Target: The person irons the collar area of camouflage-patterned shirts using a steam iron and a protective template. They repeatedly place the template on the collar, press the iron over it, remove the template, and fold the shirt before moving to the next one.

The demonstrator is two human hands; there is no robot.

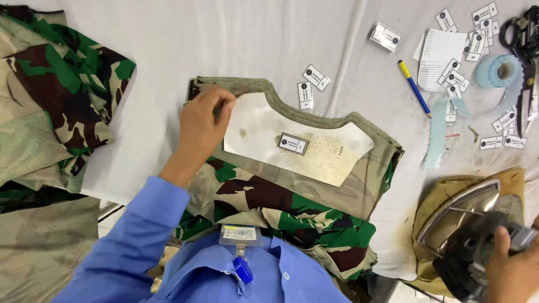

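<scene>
My left hand (201, 123) presses on the left end of a camouflage garment piece (269, 196) lying inside out on the white table cover (252, 39). A stained white cardboard template (314, 151) lies on the folded olive edge, with a small white size label (293, 143) on it. My fingertips pinch the fabric at the template's left corner. My right hand (514, 269) grips the black handle of a metal clothes iron (466, 219), which rests on a tan pad (511, 185) at the lower right.
A heap of camouflage fabric (50, 112) lies at the left. Several loose size labels (466, 39), a blue and yellow pen (414, 87), a roll of light blue tape (497, 70) and black scissors (525, 45) sit at the upper right.
</scene>
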